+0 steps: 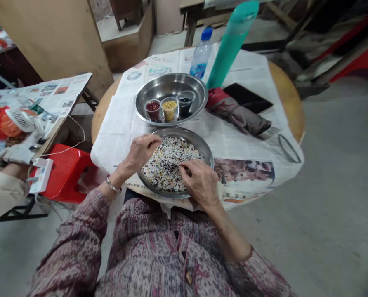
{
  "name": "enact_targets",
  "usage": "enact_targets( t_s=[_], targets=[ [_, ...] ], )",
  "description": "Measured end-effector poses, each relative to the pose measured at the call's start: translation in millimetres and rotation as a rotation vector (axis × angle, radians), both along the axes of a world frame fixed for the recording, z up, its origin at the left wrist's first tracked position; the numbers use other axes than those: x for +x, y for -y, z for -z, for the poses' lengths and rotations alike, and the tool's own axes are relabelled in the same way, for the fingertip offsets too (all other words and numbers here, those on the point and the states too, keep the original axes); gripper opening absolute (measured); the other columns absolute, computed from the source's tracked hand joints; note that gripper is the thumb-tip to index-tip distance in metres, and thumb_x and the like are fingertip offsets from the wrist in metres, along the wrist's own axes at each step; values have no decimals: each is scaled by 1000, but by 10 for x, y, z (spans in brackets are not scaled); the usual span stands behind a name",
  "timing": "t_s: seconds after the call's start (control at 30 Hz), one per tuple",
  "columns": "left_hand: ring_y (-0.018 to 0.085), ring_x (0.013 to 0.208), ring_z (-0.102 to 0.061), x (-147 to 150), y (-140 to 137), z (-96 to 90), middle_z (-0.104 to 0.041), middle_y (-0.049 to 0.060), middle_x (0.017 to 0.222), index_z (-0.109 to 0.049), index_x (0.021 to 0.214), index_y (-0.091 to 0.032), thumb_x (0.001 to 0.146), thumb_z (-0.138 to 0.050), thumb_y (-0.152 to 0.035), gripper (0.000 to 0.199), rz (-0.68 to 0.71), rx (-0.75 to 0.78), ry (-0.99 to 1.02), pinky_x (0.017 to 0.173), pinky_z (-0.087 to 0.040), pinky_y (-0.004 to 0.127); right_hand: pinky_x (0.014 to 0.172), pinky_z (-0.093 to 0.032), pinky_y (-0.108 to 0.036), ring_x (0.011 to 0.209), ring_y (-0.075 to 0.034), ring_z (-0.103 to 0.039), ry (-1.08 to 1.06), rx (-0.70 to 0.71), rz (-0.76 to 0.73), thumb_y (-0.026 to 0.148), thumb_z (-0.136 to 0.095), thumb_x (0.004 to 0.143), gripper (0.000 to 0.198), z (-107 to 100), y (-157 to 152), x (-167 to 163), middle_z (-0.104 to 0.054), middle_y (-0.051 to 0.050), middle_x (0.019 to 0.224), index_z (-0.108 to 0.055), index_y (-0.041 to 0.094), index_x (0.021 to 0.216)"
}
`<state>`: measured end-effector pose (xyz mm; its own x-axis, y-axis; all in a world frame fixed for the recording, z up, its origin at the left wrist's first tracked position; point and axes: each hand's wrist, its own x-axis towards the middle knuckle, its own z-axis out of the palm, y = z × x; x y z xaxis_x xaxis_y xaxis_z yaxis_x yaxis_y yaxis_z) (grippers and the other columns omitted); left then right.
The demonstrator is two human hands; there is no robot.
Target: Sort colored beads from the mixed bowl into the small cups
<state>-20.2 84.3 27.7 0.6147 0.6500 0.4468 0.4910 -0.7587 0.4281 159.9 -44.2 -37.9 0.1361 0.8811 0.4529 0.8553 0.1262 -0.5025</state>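
Grains (168,159) want light pinching; left hand (141,150) at ten o'clock on the tray (204,146), right hand (201,180) at four, grips unclear.

A loose mix of small grains and beans (167,161) lies spread in a thin, uneven layer across a round, shallow metal plate (205,149). Most of it is white, speckled all through with dark red, yellow and blackish bits, the colours unsorted, with darker patches toward the middle. The dull silver plate sits flat on the newspaper-covered tabletop (287,97), close to the near edge, its bare metal widest along the far and right sides.
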Motion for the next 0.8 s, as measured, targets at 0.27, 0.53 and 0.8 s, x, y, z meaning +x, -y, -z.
enact_targets(
  t_s=[0.27,0.53,0.8],
  targets=[
    [16,93,-66,-258,702,359,-70,3,94,-68,101,-19,96,-58,-16,11,-25,-104,-246,88,-55,31,79,-47,-32,86,-21,-66,10,-10,5,21,-56,91,17,35,-7,5,-76,-5,88,-71,20,85],
    [19,106,-58,-180,773,301,-63,5,108,-64,111,-18,95,-54,-13,20,21,-107,-409,101,-49,34,78,-47,-31,84,-20,-66,24,-11,11,22,-56,90,18,38,0,7,-76,-6,86,-72,20,84],
    [18,105,-58,-136,755,258,-64,6,107,-63,105,-18,98,-45,-11,20,78,-132,-504,106,-43,33,80,-46,-33,85,-21,-65,-3,-42,6,23,-55,91,19,42,1,4,-75,-7,87,-72,21,85]
  ],
)
